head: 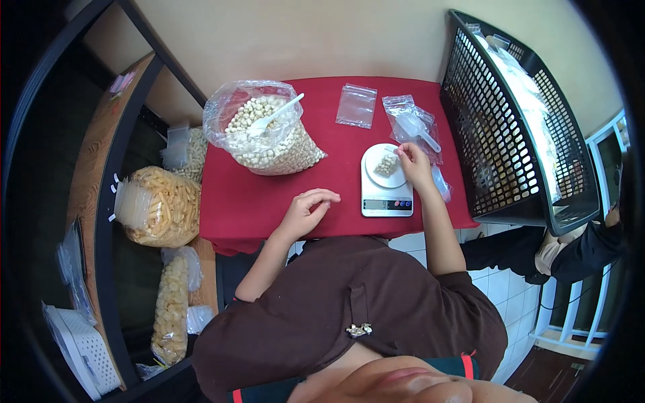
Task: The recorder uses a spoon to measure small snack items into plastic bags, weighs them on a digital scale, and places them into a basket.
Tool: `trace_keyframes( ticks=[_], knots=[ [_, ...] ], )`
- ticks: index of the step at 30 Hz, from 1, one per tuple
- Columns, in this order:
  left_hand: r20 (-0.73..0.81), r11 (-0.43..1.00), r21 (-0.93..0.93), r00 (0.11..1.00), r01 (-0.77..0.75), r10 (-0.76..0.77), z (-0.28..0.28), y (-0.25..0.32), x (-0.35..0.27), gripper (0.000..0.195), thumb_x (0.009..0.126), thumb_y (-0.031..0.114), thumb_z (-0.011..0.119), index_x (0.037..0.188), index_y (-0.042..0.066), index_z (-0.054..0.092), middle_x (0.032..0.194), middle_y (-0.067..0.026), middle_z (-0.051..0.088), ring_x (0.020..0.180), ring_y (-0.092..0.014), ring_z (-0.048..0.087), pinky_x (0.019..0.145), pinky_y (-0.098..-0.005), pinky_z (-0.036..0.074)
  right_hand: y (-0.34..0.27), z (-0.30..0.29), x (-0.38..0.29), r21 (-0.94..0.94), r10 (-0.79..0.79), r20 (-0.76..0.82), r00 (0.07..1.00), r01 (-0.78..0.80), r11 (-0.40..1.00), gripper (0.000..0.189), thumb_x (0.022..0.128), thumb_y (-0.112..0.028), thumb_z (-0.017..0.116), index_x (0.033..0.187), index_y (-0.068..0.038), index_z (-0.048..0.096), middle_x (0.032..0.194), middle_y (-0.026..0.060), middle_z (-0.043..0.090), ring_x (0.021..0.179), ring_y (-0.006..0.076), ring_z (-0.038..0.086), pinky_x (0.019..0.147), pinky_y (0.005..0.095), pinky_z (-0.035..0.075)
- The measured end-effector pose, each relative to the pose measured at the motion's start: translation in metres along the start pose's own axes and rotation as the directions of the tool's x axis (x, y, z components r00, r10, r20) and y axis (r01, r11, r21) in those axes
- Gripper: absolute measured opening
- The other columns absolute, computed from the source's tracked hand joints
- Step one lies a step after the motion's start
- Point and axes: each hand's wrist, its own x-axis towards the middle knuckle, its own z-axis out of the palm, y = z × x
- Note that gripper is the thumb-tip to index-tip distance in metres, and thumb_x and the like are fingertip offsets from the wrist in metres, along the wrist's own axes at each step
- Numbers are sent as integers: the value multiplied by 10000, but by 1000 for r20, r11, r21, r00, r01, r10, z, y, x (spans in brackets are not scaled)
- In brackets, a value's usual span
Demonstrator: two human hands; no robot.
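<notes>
A white digital kitchen scale (370, 195) stands near the front of the table. On its round plate lies a small clear zip bag (386, 166) with pale, cube-like pieces in it. My right hand (417, 165) pinches the upper edge of this bag between thumb and fingertips. To the left of the scale, my left hand (308, 212) hovers over the cloth with nothing in it, thumb a little apart from the fingers. Beyond it, a large clear bag (282, 153) of the same kind of pieces sits with its mouth wide, and a white plastic spoon (274, 116) rests on top.
On the red tablecloth (242, 206) lie empty zip bags (357, 106) and a clear plastic scoop (413, 126). A black perforated basket (486, 126) borders the right side. Bagged snacks (164, 204) stand on the left shelf. Another person's leg (504, 254) shows at right.
</notes>
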Motion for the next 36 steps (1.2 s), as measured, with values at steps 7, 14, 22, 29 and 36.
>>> trace_keyframes(
  ticks=[7,14,22,29,36],
  knots=[
    [-115,991,-118,990,64,-78,26,25,23,471,807,142,689,1236,60,512,1171,-79,602,920,-148,595,834,-308,459,-71,-13,-49,512,-13,256,967,-125,850,95,956,-108,501,970,-17,524,876,49,627,761,90,593,642,234,507],
    [58,957,-276,996,86,-72,50,37,43,233,819,153,703,974,-10,643,823,-53,666,763,-104,609,723,-253,490,-116,-36,-91,615,-6,267,964,-166,771,219,902,-48,578,1100,-10,493,956,72,607,882,112,601,686,232,525],
    [91,878,-479,993,-19,71,72,36,53,264,817,85,677,1068,32,617,983,-22,638,771,-78,549,717,-234,435,-132,-140,-134,377,-154,-261,953,248,892,355,808,78,629,1138,4,520,1067,67,604,984,122,582,820,259,487],
    [192,914,-394,981,96,-20,89,19,42,204,838,55,645,1037,17,623,950,-35,660,782,-69,555,721,-233,444,-172,-291,-146,357,-67,-380,923,213,909,405,862,-9,623,1208,-20,413,1002,94,605,868,102,599,730,220,486],
    [125,950,-304,991,73,-36,93,26,33,175,851,27,626,1024,1,621,932,-55,667,808,-93,594,759,-249,478,-191,-383,-95,-349,-366,-347,864,243,905,273,842,-95,653,1080,-19,542,969,46,610,922,115,594,725,236,495]
  ],
)
